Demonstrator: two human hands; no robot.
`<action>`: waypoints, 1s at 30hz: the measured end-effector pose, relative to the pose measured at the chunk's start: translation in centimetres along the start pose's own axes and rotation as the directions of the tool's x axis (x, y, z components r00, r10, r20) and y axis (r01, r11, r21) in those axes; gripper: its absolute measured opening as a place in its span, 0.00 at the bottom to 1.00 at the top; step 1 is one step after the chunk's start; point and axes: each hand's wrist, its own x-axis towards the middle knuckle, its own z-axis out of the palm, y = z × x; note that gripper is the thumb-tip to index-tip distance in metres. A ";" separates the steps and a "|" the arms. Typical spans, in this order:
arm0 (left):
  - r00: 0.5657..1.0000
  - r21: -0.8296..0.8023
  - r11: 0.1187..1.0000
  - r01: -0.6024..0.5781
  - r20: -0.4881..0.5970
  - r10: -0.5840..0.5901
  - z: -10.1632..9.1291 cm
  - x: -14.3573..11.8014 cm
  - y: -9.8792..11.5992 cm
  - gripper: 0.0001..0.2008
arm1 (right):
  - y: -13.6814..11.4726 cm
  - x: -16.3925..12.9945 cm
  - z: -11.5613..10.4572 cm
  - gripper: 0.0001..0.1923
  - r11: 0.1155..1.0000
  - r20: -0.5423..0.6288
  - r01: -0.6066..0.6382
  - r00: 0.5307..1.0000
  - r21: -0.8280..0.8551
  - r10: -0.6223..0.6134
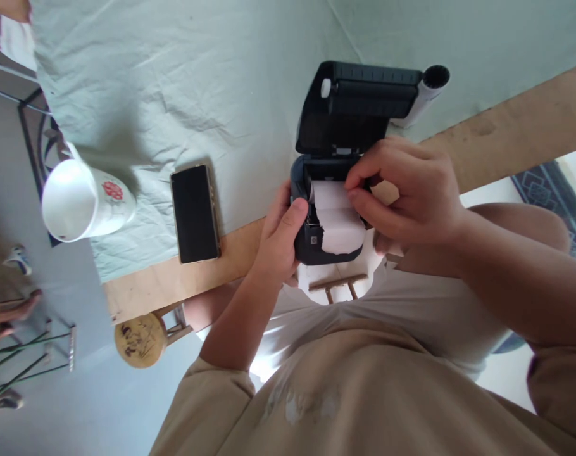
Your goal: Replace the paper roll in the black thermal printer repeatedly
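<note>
A small black portable printer [303, 244] is held at the table's near edge, its lid [347, 130] swung up and back. White paper [342, 228] lies in its open bay, with a torn end hanging over the front. My left hand [282, 235] is closed round the printer's left side, the thumb on its top edge. With thumb and forefinger, my right hand [402, 190] pinches the right edge of the paper. Its other fingers are curled and partly hidden.
A dark phone [195, 214] lies left of the printer, and a white cup [91, 199] stands beyond it. A pale tube with a dark opening [425, 92] is behind the lid. The wooden table edge [497, 126] shows past the green cloth [212, 82]. A round stool [140, 340] stands below.
</note>
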 end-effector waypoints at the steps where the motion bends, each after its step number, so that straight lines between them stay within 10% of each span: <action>1: 1.000 0.001 1.000 0.000 0.001 0.000 0.0 0.0 0.0 0.15 | 0.0 0.0 0.0 0.01 1.000 -0.003 0.000 1.000 0.001 0.000; 30: 1.000 0.011 1.000 0.007 -0.006 -0.007 0.0 0.0 0.1 0.15 | -0.3 0.0 -0.4 0.04 0.999 0.013 -0.033 0.999 -0.011 0.034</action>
